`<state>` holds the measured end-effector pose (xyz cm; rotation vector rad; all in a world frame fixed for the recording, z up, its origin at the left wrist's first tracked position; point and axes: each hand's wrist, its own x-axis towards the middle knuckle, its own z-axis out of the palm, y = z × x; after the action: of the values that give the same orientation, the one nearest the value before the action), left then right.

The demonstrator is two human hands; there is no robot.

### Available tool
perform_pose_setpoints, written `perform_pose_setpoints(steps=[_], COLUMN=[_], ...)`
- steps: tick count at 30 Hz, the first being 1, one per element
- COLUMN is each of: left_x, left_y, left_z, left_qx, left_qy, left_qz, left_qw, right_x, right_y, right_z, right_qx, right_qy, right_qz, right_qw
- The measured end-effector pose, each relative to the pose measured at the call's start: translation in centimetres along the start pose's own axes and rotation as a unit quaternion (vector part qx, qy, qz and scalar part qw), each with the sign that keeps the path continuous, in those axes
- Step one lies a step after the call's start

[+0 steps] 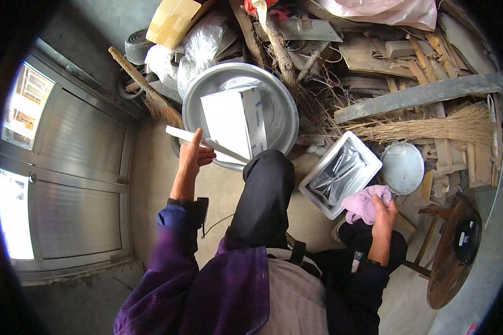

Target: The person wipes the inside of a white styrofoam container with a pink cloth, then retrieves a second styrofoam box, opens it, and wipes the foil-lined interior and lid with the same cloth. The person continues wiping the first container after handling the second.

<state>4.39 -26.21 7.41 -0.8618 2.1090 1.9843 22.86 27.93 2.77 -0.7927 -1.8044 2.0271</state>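
Note:
My left hand (193, 154) is at a thin white panel (180, 133), possibly a foam lid, seen nearly edge-on. The thumb crosses its upper edge, and the panel's far end reaches my knee. Just beyond, a white box (224, 121) with blue print on one side sits tilted in a large round metal basin (291, 113). My right hand (385, 213) grips a crumpled pink cloth (362, 205) at the near right corner of a white foam box (308, 186). Dark, shiny plastic or liquid, I cannot tell which, shows inside that box.
A straw broom (161, 102) leans left of the basin, beside clear plastic bags (199, 46). Scrap wood (377, 58) and a twig broom (444, 123) fill the far right. A round pale lid (402, 167) lies beyond the foam box. A wooden stool (444, 268) stands right; metal doors (79, 167) left.

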Motion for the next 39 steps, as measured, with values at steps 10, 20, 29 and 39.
perform_pose_setpoints(steps=[10, 20, 29, 39], left_x=[-0.4, -7.4, -10.4, 1.3], left_y=[0.9, 4.1, 11.6, 12.9], left_z=[0.7, -7.2, -3.6, 7.4], left_qx=[0.048, 0.275, 0.397, 0.474], left_qy=[-0.025, 0.016, 0.031, -0.087], left_qz=[-0.005, 0.005, 0.216, 0.289], left_qw=[0.999, 0.961, 0.892, 0.827], right_x=[0.0, -0.3, -0.7, -0.3], right_y=[0.0, -0.4, -1.0, -0.2], right_z=[-0.3, 0.2, 1.4, -0.2], right_qx=[0.0, -0.053, -0.018, -0.059], right_qy=[-0.003, -0.007, -0.037, -0.016], right_qz=[-0.005, -0.023, -0.013, -0.025], right_qw=[1.0, 0.998, 0.999, 0.998])
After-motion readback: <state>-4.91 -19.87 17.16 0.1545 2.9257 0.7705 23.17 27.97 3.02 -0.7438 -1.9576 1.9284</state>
